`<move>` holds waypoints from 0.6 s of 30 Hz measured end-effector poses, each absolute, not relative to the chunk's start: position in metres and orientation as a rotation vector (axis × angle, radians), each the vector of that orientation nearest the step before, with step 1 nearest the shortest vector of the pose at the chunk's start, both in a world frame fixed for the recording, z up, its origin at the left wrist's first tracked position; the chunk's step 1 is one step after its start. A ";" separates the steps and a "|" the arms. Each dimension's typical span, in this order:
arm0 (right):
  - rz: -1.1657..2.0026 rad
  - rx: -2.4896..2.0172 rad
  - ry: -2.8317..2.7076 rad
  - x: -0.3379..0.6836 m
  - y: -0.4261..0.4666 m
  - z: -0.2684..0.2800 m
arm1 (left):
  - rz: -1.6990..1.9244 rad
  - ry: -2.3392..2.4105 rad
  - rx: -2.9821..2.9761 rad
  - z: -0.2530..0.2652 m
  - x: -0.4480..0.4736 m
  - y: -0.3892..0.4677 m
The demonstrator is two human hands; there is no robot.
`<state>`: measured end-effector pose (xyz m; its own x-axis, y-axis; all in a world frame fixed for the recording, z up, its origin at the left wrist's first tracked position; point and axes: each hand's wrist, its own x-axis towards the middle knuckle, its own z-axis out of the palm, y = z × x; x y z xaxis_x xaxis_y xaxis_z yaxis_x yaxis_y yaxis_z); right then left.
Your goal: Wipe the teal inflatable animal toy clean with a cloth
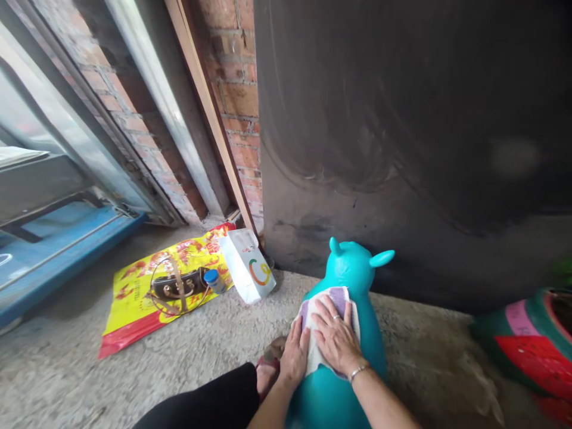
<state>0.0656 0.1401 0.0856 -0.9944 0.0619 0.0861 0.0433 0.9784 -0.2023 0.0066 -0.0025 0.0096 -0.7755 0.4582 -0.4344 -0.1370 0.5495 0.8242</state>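
A turquoise inflatable animal toy (351,268) with two ears stands on the floor in front of me, its head toward the dark board. Over its back lies a white cloth with purple patches (315,357). My right hand (337,336) rests flat on the cloth with its fingers stretched out; a ring and a bracelet show on it. At the cloth's left edge, my left hand (294,353) lies with its fingers extended along the toy's side. Neither hand is closed round anything.
To the left, a yellow and red plastic sheet (129,292) lies on the concrete floor, bearing a brown handbag (192,283) and a blue-lidded jar (212,277). Beside it is a white paper bag (248,268). A painted pot (529,339) stands right. The dark board (379,149) rises behind.
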 end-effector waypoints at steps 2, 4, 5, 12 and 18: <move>0.312 -0.085 -3.021 0.073 0.134 0.088 | 1.224 2.176 0.245 0.012 0.014 -0.007; 0.294 -0.070 -3.001 0.091 0.123 0.086 | 1.235 2.213 0.237 0.014 0.030 -0.015; 0.270 -0.053 -2.987 0.103 0.117 0.084 | 1.241 2.233 0.232 0.014 0.041 -0.021; -0.080 0.147 -2.731 0.192 0.089 0.051 | 1.261 2.559 0.318 -0.012 0.111 -0.054; -0.037 0.200 -2.793 0.178 0.110 0.048 | 1.070 2.588 0.359 0.000 0.091 -0.042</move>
<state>0.1776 0.1101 0.0476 -0.9325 -0.1431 0.3316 -0.1342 0.9897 0.0495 0.0913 -0.0420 -0.0002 -0.9183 0.3459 -0.1927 0.1088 0.6884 0.7172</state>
